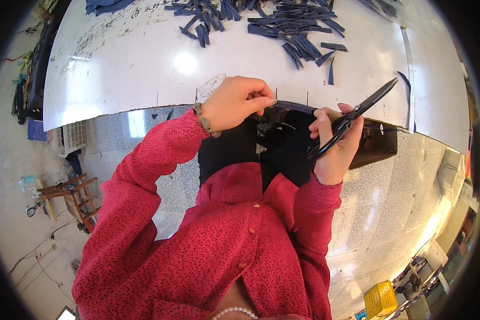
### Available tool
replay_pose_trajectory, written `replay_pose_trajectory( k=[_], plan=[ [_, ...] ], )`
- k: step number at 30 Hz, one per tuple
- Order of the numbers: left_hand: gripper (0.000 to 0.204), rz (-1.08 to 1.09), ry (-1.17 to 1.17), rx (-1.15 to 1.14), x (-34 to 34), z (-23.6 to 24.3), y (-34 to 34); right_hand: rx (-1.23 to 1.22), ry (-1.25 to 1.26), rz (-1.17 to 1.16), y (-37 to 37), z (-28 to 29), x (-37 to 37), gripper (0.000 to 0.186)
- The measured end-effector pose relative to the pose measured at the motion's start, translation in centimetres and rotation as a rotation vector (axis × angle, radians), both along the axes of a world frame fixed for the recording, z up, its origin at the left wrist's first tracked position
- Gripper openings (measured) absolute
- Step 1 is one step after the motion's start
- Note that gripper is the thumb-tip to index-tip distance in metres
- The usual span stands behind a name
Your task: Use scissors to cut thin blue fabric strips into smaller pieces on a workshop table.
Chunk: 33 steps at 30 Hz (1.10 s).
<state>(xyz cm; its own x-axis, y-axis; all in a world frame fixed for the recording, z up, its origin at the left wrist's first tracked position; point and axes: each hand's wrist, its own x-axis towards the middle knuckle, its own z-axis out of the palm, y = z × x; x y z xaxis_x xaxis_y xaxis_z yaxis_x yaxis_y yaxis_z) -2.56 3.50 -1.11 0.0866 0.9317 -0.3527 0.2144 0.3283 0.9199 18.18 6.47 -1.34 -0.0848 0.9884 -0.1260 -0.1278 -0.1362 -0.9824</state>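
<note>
At the table's near edge my left hand (237,101) is closed, thumb and forefinger pinching one end of a dark blue fabric strip (295,106). The strip runs along the edge to the fingers of my right hand (336,141), which seem to touch its other end. Black scissors (377,96) sit in my right hand, fingers round the handles, the blades together and pointing up to the right. Short dark marks show on the table edge near the strip. Farther back lies a loose pile of cut dark blue strips (296,32).
The white table (128,69) carries folded blue cloth (106,5) at far left and a long pale ruler-like strip (408,74) at right. Below the edge, right, is an open brown box (376,149). A wooden stool (74,194) and yellow basket (380,301) stand on the floor.
</note>
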Motion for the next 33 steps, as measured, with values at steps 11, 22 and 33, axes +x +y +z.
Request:
replay_pose_trajectory(
  k=[11, 22, 33],
  plan=[
    [0.013, 0.038, 0.135, -0.015, 0.0, -0.8, 0.3, -0.263, 0.189, 0.483, -4.7, -2.8, 2.7, 0.051],
    [0.015, 0.027, 0.165, -0.027, 0.0, -0.4, 0.4, -0.513, 0.252, 0.567, -5.9, -2.3, 2.3, 0.050],
    [0.017, 0.066, 0.208, -0.023, -0.3, -0.2, 0.6, -0.391, 0.279, 0.667, -6.6, -2.7, 2.9, 0.061]
  ],
)
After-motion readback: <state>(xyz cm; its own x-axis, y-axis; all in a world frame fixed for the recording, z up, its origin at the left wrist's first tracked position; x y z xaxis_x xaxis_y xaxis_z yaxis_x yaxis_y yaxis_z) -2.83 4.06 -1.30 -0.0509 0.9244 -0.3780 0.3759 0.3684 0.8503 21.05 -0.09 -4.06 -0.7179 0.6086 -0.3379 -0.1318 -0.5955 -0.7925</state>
